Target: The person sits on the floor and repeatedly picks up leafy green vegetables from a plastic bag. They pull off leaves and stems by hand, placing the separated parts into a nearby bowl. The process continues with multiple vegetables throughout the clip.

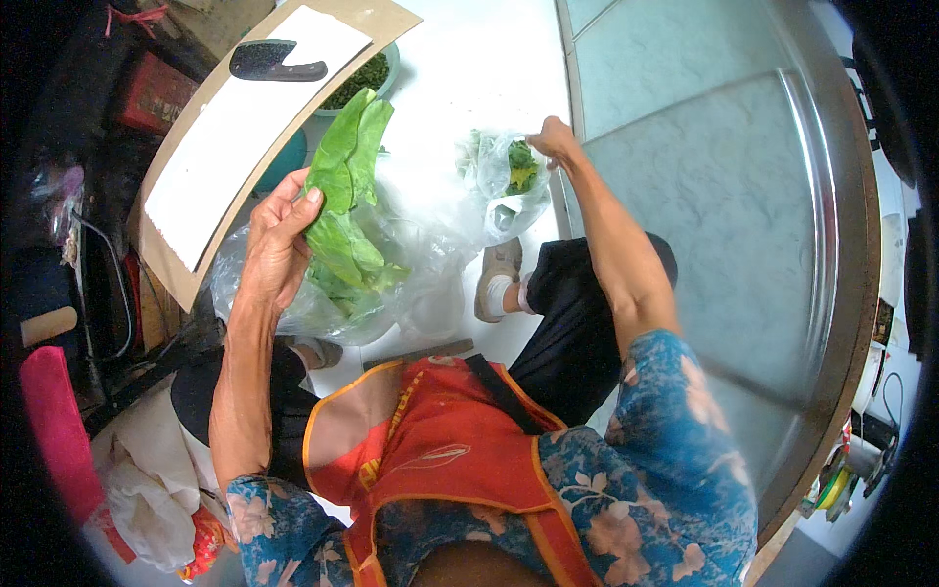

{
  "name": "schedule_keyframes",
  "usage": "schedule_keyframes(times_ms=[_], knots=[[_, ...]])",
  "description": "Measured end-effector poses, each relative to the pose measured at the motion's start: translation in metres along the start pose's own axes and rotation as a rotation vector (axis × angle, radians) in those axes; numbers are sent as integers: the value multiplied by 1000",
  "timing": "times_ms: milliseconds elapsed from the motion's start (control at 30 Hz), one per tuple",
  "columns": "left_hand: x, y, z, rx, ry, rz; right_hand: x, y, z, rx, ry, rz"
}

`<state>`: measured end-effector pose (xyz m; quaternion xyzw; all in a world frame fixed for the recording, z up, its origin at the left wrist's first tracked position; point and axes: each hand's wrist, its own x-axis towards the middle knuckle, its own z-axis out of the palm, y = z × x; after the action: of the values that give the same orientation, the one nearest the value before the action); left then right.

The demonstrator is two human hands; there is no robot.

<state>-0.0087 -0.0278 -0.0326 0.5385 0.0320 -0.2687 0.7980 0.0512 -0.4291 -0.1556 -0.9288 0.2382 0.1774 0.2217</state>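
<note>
My left hand (282, 238) holds several broad green leaves (348, 183) upright between thumb and fingers. Under the leaves spreads a large clear plastic bag (433, 293) with more greens in its mouth. Off to the right, my right hand (554, 143) pinches the rim of a smaller clear plastic bag (499, 213). Dark green and yellowish leaves (521, 172) show inside that smaller bag.
A cleaver (275, 62) with a dark handle lies on a white-topped board (227, 139) at the upper left. Partly under the board stands a pale green basin (394, 66) of chopped greens. A tiled cabinet (704, 183) with a metal edge rises on the right.
</note>
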Motion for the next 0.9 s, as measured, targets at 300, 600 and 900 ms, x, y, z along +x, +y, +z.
schedule_keyframes(times_ms=[300, 600, 900], knots=[[3, 1, 4, 66, 4, 31, -125, -157, -31, 1155, -621, -525], [2, 1, 2, 272, 138, 99, -153, -193, -15, 1119, -413, -481], [9, 9, 13, 714, 272, 456, -162, -208, -2, 1001, -362, -736]])
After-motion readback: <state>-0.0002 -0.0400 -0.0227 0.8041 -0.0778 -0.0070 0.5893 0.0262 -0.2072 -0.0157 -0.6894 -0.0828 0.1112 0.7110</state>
